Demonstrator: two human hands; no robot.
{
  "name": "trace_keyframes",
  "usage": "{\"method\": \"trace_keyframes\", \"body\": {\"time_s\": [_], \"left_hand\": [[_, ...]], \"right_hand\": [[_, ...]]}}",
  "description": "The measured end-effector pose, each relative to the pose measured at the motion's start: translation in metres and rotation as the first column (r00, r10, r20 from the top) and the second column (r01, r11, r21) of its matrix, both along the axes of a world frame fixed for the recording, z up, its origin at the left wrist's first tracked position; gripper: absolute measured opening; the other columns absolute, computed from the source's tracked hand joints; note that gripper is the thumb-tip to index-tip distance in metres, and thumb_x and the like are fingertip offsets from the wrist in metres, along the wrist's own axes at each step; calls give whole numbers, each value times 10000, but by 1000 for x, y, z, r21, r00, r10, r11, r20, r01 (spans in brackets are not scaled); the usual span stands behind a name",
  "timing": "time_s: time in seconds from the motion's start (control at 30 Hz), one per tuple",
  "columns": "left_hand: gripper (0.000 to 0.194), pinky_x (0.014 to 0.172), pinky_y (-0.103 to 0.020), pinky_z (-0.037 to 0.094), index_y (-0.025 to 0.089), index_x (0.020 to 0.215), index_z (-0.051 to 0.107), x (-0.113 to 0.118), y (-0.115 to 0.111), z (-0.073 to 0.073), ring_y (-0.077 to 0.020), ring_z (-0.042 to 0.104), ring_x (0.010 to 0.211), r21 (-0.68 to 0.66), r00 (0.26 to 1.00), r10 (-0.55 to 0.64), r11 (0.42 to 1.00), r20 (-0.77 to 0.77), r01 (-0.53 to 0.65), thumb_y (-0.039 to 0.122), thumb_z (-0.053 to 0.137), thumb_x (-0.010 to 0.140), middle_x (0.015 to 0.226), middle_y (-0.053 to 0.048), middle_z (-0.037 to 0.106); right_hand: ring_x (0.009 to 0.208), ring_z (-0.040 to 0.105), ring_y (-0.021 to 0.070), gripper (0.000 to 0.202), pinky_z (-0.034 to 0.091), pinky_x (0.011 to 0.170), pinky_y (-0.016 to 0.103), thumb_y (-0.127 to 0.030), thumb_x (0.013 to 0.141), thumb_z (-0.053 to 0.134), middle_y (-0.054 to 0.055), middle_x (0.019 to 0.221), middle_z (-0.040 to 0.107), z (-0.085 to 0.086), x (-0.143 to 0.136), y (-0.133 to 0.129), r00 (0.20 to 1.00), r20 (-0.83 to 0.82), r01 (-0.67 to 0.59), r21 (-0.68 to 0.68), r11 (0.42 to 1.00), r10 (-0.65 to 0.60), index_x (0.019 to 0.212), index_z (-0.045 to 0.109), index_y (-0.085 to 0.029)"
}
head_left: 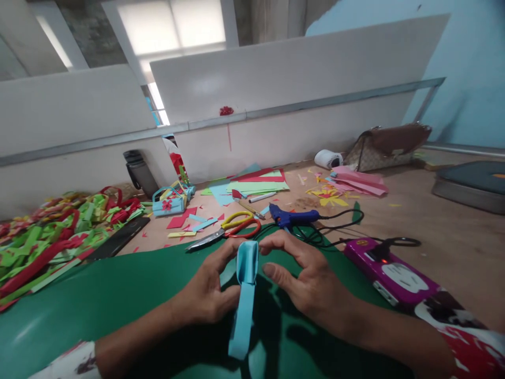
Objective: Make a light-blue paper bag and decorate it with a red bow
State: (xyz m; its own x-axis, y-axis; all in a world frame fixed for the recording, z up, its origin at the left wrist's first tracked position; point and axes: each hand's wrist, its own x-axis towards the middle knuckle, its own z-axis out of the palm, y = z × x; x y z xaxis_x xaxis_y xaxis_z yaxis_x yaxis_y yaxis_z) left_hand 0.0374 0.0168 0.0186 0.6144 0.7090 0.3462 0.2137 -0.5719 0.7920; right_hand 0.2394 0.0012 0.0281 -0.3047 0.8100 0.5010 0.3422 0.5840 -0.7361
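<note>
A small light blue folded paper bag (247, 261) stands end-on to me over the green mat, its long paper strap hanging toward me. My left hand (215, 284) grips it from the left, thumb on the near side and fingers behind. On the other side, my right hand (311, 273) is curved, thumb and fingers apart; whether its index fingertip touches the paper I cannot tell. Just beyond the hands lie scissors (226, 230) with yellow and red handles and a blue glue gun (294, 216). A finished-looking blue paper handbag (169, 204) with a red flower sits further left.
A green mat (98, 295) covers the near table. Heaped paper strips (71, 231) and a black phone (120, 239) lie left, near a dark bottle (140, 172). Coloured sheets (256, 184) lie behind. A purple power strip (390, 271) with a cord is right, a brown handbag (389, 147) beyond.
</note>
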Motion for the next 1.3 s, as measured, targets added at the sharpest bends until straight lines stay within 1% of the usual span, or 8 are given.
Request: {"method": "trace_keyframes", "body": {"time_s": [0.1, 0.2, 0.33, 0.5, 0.73, 1.07, 1.13, 1.3], "left_hand": [[498, 911, -362, 438, 211, 1232, 468, -2, 3, 5, -214, 540, 1019, -203, 992, -103, 972, 66, 115, 145, 596, 755, 1202, -69, 542], [504, 897, -354, 435, 209, 1243, 480, -2, 4, 6, -214, 540, 1014, -256, 980, -158, 949, 119, 184, 203, 621, 759, 1171, -66, 560], [542, 857, -342, 450, 211, 1234, 494, 1, 2, 4, -205, 552, 967, -279, 990, -92, 953, 109, 120, 200, 664, 720, 1109, -57, 586], [524, 866, -333, 449, 207, 1186, 534, 5, -3, 0, -201, 551, 960, -227, 996, -6, 974, 87, 25, 161, 675, 683, 1075, -39, 600], [476, 826, -317, 468, 184, 1182, 530, 4, -2, 2, -186, 566, 916, -231, 996, -9, 972, 92, 30, 142, 616, 715, 1072, -47, 603], [501, 815, -327, 460, 175, 1201, 521, -2, 3, 6, -200, 566, 905, -330, 991, -118, 935, 60, 131, 204, 644, 717, 1014, -62, 614], [479, 812, -327, 454, 172, 1172, 535, -4, 6, 6, -205, 567, 912, -389, 983, -165, 902, 86, 186, 254, 657, 716, 1020, -65, 609], [501, 691, -274, 459, 163, 1054, 567, -9, 15, 12, -178, 592, 785, -587, 945, -292, 743, 146, 320, 440, 722, 667, 902, -60, 632]], "right_hand": [[969, 570, 172, 167, 429, 880, 326, -234, 868, 568, 22, 1005, 614, 0, 2, 3, 998, 23, 49, 122, 991, -52, 1032, 544, -215], [986, 572, 179, 186, 438, 884, 329, -209, 849, 596, 23, 1009, 622, -1, 2, 5, 998, 45, 36, 167, 985, -44, 1027, 544, -223], [872, 602, 177, 194, 490, 794, 318, -109, 811, 593, 30, 919, 615, -6, 0, 6, 999, 28, 35, 252, 967, -43, 964, 533, -212], [894, 585, 200, 229, 508, 789, 343, -52, 794, 569, 59, 921, 580, -9, 0, 7, 999, 30, 6, 476, 879, -23, 961, 531, -205], [894, 544, 171, 260, 505, 779, 301, -33, 819, 522, 67, 976, 501, -5, 1, 6, 989, 96, -147, 454, 879, 115, 1018, 580, -190], [921, 524, 211, 167, 488, 801, 372, -84, 826, 536, 83, 945, 518, -5, 5, 6, 975, 205, -182, 534, 826, 82, 968, 582, -161], [904, 514, 220, 109, 481, 800, 401, -121, 837, 537, 78, 911, 528, -5, 6, 7, 968, 235, -208, 547, 811, 90, 924, 587, -163], [897, 519, 220, 126, 479, 807, 400, -222, 882, 522, 85, 901, 557, -7, 6, 7, 965, 223, -239, 518, 821, 140, 986, 559, -162]]}}
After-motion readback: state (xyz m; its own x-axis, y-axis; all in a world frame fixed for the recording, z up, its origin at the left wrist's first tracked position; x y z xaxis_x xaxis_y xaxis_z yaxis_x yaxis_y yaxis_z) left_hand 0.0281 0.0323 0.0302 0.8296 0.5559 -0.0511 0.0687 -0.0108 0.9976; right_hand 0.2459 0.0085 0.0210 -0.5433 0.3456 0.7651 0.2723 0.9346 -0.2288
